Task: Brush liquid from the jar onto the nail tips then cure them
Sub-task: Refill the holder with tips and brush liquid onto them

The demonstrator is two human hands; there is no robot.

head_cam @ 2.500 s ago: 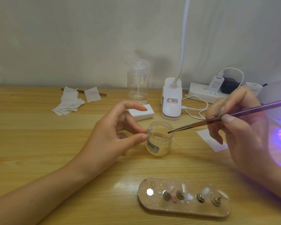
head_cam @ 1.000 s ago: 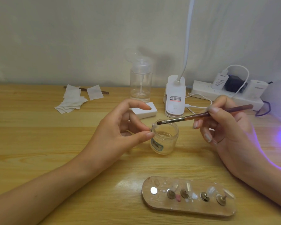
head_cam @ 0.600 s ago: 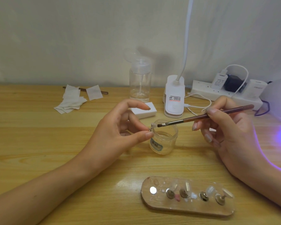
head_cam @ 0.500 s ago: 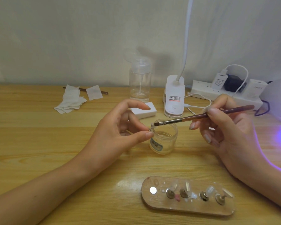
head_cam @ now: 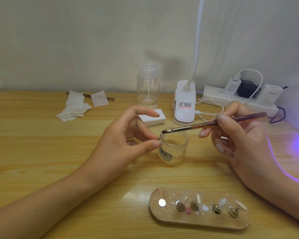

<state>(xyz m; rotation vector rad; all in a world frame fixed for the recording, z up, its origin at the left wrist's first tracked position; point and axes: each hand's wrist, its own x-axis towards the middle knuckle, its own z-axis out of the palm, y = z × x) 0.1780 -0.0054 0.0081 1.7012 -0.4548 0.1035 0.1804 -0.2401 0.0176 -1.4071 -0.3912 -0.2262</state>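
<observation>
Two fingertips (head_cam: 156, 144) of your left hand (head_cam: 121, 145) pinch the nail tip (head_cam: 161, 136) at the jar (head_cam: 173, 150) rim, probably to catch drips; your right hand (head_cam: 242, 142) grips the brush (head_cam: 214, 123) against it.

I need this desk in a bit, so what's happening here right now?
A person is coating a false nail. The left hand pinches a small nail tip just above the rim of the open jar. The right hand holds a brush with its bristles at that tip. More tips wait on a wooden holder near the front edge. The curing lamp glows purple on the right, with nothing seen under it yet.
</observation>
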